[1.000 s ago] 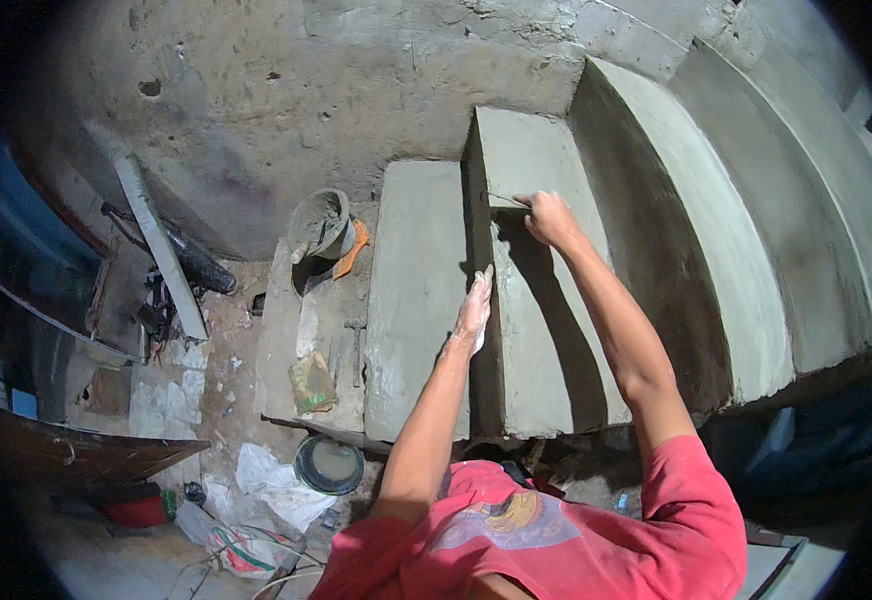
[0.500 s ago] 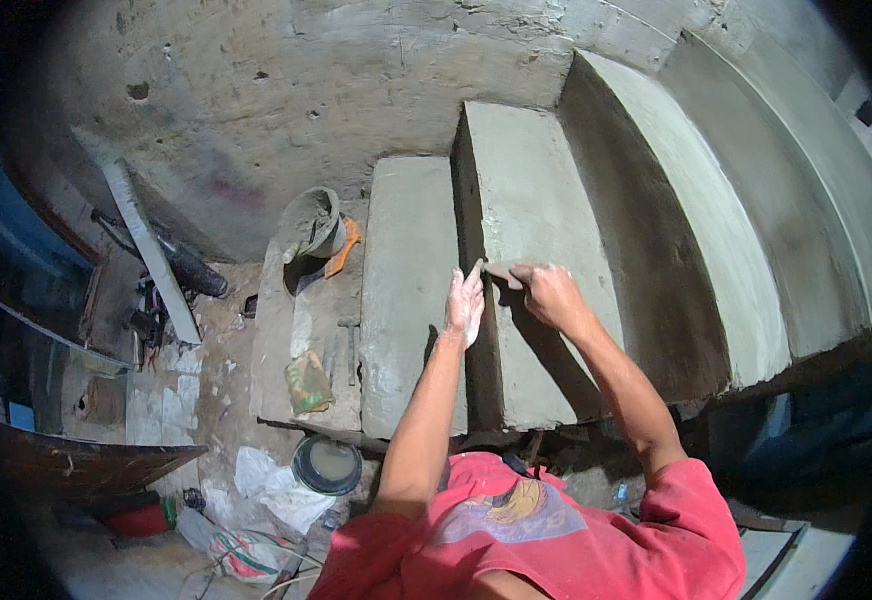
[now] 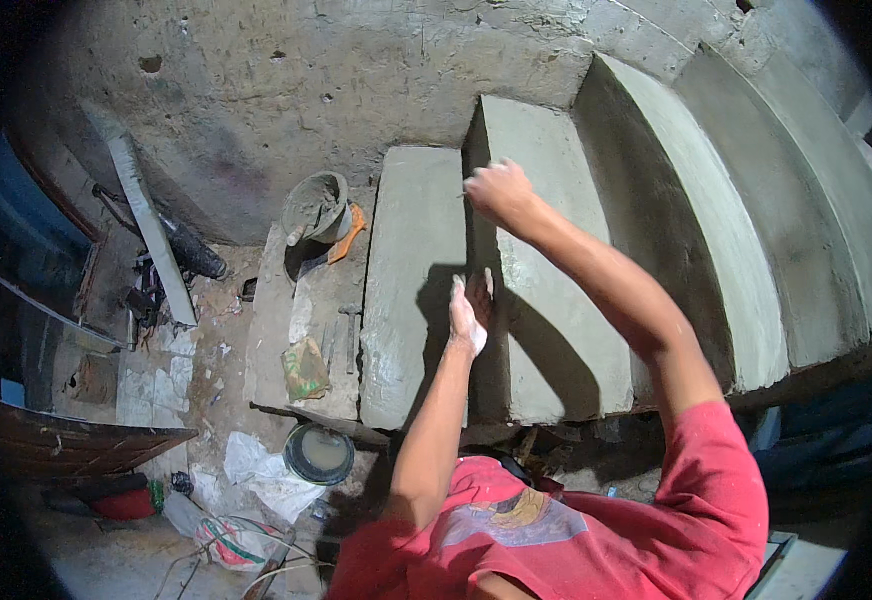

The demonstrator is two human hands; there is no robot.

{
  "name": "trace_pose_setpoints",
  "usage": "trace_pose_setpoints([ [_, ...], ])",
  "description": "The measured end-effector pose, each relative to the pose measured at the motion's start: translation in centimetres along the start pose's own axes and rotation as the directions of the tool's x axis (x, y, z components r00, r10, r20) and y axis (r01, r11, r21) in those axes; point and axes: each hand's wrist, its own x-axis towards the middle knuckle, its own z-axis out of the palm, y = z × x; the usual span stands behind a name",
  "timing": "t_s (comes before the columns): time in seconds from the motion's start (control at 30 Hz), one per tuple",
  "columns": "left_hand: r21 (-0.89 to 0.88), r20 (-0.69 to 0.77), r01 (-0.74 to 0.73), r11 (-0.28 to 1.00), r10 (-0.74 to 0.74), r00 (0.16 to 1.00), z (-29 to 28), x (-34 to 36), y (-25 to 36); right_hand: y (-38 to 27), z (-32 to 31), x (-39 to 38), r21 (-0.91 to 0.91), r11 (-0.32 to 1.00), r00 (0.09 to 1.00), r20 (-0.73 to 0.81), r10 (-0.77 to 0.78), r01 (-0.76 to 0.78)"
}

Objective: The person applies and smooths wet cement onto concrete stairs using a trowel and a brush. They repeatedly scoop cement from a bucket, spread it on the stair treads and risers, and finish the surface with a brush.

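Note:
My right hand (image 3: 501,192) is closed at the far part of the second concrete step (image 3: 536,150), by its front edge. A small trowel shows in its grip in the earlier picture; now the fist and the dark riser mostly hide it. Nearer to me, my left hand (image 3: 470,312) has its fingers stretched up and apart, coated with pale wet cement. It is beside the riser, above the lowest step (image 3: 411,230), and holds nothing. Whether its fingertips touch the riser, I cannot tell.
A bucket of mortar (image 3: 318,208) stands on the ledge at left, beside an orange object (image 3: 352,232). Nearby lie a hammer (image 3: 350,335) and a crumpled bag (image 3: 306,370). A bucket of water (image 3: 320,454) sits below. More steps (image 3: 646,200) curve up to the right.
My right hand has moved away from me along the step edge, toward the wall. My left hand has shifted slightly nearer to me, and the two hands are now well apart.

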Motion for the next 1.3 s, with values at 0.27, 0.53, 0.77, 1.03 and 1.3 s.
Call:
trace_pose_setpoints([
  [0.27,0.282,-0.212,0.078,0.956,-0.017,0.977,-7.6,-8.3,-4.8,-5.2,11.4,9.6,-0.397,0.870,0.881,0.466,-0.082,0.291],
  [0.53,0.294,-0.186,0.130,0.947,-0.077,0.980,-7.5,-9.6,-3.7,-11.1,11.9,1.9,-0.580,0.691,0.794,0.608,0.013,0.432],
  [0.77,0.237,-0.280,-0.037,0.971,0.105,0.954,-6.4,-9.1,-4.0,-16.5,9.9,-5.3,-0.665,0.538,0.764,0.643,0.060,0.518],
  [1.03,0.755,-0.028,-0.056,0.654,0.118,0.993,-6.4,-10.8,-2.4,-20.4,5.0,-13.1,-0.429,0.712,0.725,0.669,-0.164,0.557],
  [1.3,0.813,0.229,-0.302,0.498,0.203,0.952,-3.9,-12.2,-2.7,-9.7,-6.6,-20.7,0.409,0.911,0.911,0.356,-0.209,0.050],
])
